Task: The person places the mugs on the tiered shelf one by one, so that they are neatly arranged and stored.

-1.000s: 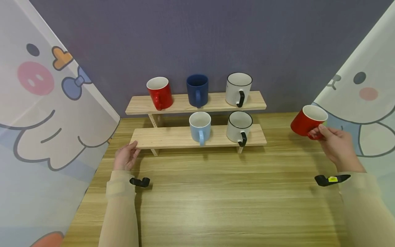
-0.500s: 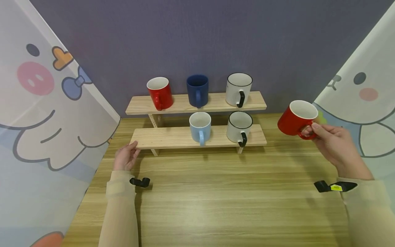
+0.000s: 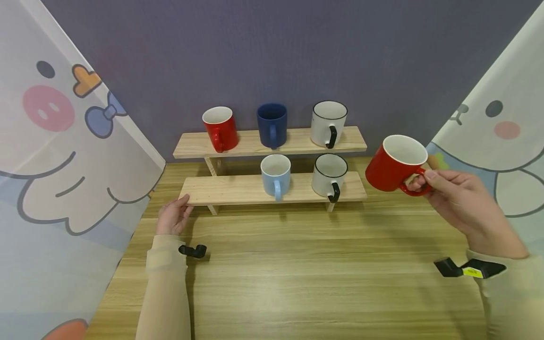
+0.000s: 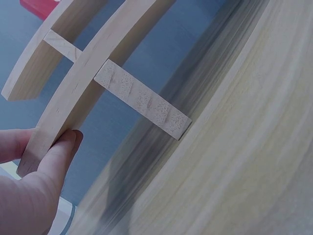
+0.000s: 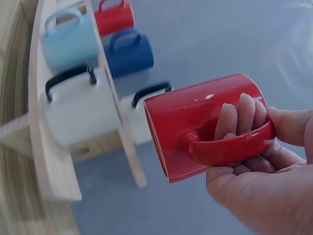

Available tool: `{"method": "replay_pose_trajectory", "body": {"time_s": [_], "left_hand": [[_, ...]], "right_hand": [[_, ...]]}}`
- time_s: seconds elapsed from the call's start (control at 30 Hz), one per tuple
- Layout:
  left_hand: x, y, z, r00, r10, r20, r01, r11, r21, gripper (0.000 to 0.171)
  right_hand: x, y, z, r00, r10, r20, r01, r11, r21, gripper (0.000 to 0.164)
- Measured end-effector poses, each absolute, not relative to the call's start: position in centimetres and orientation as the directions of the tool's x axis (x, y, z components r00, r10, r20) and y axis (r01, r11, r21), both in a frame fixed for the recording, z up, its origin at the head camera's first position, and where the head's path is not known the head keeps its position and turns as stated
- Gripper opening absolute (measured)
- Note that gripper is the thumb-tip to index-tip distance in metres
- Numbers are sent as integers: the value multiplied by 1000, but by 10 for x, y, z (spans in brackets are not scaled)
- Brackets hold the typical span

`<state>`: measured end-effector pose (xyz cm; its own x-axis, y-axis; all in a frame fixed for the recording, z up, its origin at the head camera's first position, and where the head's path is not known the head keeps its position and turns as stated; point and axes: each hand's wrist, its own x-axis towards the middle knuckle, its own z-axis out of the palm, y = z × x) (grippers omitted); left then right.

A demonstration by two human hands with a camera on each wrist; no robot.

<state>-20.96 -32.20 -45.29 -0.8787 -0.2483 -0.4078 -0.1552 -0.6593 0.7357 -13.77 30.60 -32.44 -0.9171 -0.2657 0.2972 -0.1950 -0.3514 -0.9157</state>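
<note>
My right hand (image 3: pixel 465 200) holds a red mug (image 3: pixel 388 167) by its handle, in the air right of the wooden rack. In the right wrist view, fingers pass through the handle of this red mug (image 5: pixel 171 122). At the rack's left end, my left hand (image 3: pixel 173 216) pinches the corner of the lower shelf (image 3: pixel 225 189); in the left wrist view, thumb and finger lie on either side of the shelf board (image 4: pixel 73 98). On that lower shelf stand a light blue mug (image 3: pixel 275 177) and a white mug (image 3: pixel 327 177) with black rim and handle.
The upper shelf (image 3: pixel 246 144) bears another red mug (image 3: pixel 222 132), a dark blue mug (image 3: pixel 272 125) and a second white mug (image 3: pixel 328 123). A dark wall (image 3: pixel 280 52) rises behind the rack. Cartoon-printed panels (image 3: pixel 55 165) flank the wooden table (image 3: pixel 280 264).
My right hand has carried the red mug leftward, closer to the rack's right end. The left hand has stayed at the lower shelf's corner.
</note>
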Motion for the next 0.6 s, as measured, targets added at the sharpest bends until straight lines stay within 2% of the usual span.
{"method": "replay_pose_trajectory", "body": {"time_s": [0.17, 0.6], "left_hand": [[-209, -322, -453, -871, -252, -421, -159, -667, 728, 33], [-209, -320, -449, -868, -265, -420, -167, -641, 749, 29]], "right_hand": [[-134, 294, -319, -888, -334, 316, -192, -357, -914, 30], [-132, 243, -308, -848, -434, 305, -205, -263, -943, 25]]}}
